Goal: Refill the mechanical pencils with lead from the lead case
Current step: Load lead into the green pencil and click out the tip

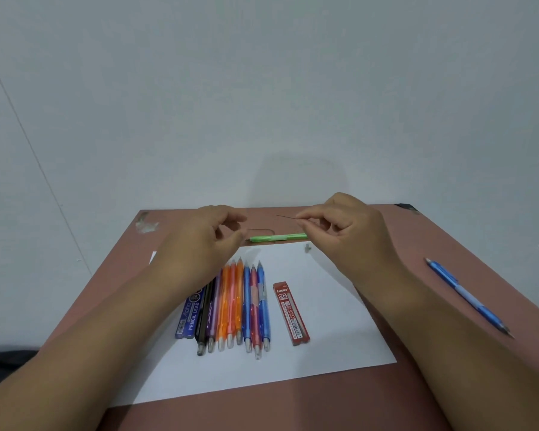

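My right hand (349, 231) pinches a thin dark lead (288, 217) between thumb and forefinger, and the lead points left above the table. A green mechanical pencil (277, 237) lies crosswise just beyond the far edge of the white paper (324, 346). My left hand (206, 241) hovers at the pencil's left end, fingers loosely curled and apart, holding nothing visible. A red lead case (291, 312) marked 2B lies on the paper. To its left is a row of several coloured pencils (240, 306), and a blue lead case (190, 315) lies at the row's left side.
A small grey piece (307, 247) lies on the paper's far edge near the green pencil. Another blue mechanical pencil (467, 297) rests on the brown table (448, 244) at the right. A pale wall rises right behind the table.
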A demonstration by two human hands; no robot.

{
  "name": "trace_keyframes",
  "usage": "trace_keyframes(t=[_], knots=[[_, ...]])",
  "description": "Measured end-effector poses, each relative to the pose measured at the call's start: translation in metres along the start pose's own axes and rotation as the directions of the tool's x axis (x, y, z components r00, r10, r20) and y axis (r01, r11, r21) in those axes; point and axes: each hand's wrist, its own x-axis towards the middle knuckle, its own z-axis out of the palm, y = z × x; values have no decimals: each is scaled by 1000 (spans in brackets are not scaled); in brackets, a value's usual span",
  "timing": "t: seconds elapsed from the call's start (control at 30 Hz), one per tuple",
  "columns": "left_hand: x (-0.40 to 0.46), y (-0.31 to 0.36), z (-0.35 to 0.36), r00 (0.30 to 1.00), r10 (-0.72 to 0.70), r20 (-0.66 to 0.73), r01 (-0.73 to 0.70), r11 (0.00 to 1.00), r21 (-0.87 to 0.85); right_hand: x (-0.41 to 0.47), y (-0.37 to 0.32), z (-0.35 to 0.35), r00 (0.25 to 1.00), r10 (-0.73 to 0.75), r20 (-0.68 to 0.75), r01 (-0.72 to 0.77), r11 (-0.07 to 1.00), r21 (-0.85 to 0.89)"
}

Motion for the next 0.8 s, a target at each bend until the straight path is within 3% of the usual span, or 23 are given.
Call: trace_keyframes(t=[0.17,0.4,0.53,0.67,0.8], knots=[[20,10,8,991,39,124,-65,976,210,1,9,-1,999,0,-51,3,999,54],[45,15,31,963,14,269,-94,954,286,1,14,-3,995,-1,-95,10,995,96],[57,15,42,929,74,363,-214,907,362,1,17,-1,992,17,-126,0,991,132],[65,13,46,944,96,317,-207,917,340,1,18,-1,992,36,-122,-15,986,164],[64,9,41,970,21,243,-79,970,229,1,17,-3,993,49,-111,-28,983,183]])
